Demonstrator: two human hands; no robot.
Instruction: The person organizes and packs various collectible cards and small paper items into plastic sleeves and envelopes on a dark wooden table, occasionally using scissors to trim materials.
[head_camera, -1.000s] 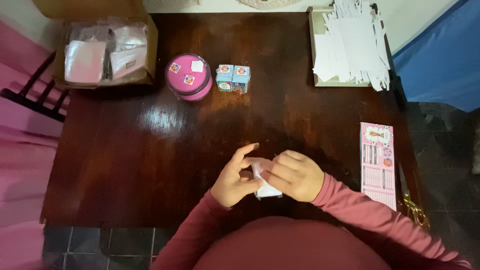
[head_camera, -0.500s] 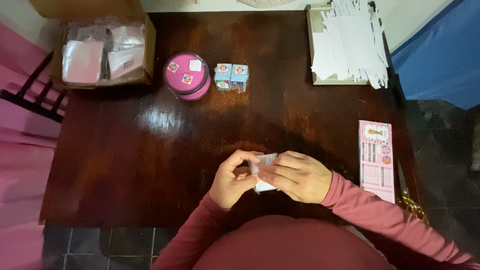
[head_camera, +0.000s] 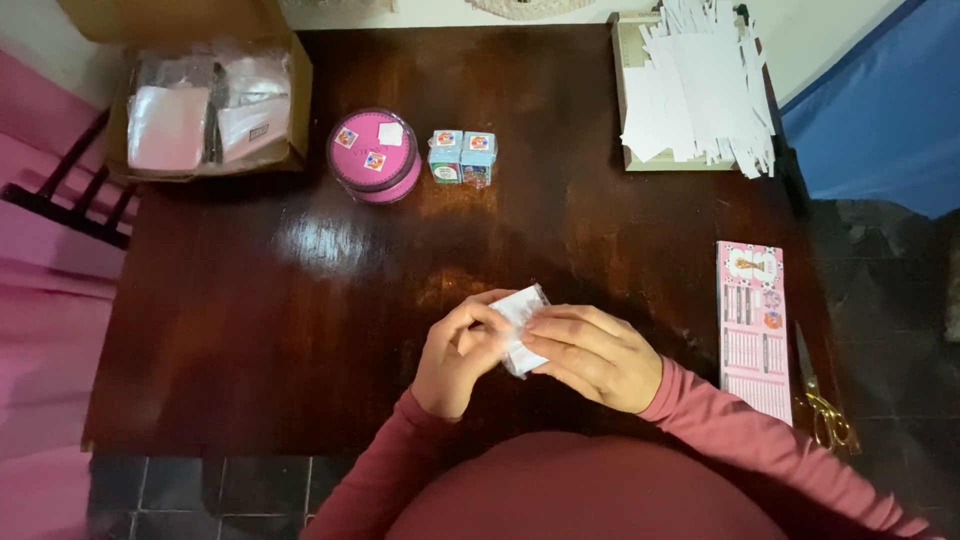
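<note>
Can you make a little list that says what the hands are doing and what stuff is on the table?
left hand: pinches the white paper
right hand: fingers on the same paper
table: dark wood
pink tin: round, far side, stickers on lid
two small boxes: side by side, right of the tin
cardboard box: far left corner, plastic bags inside
paper strips: white pile on a tray, far right
pink sheet: flat by the right edge
scissors: gold handles, beside the sheet
</note>
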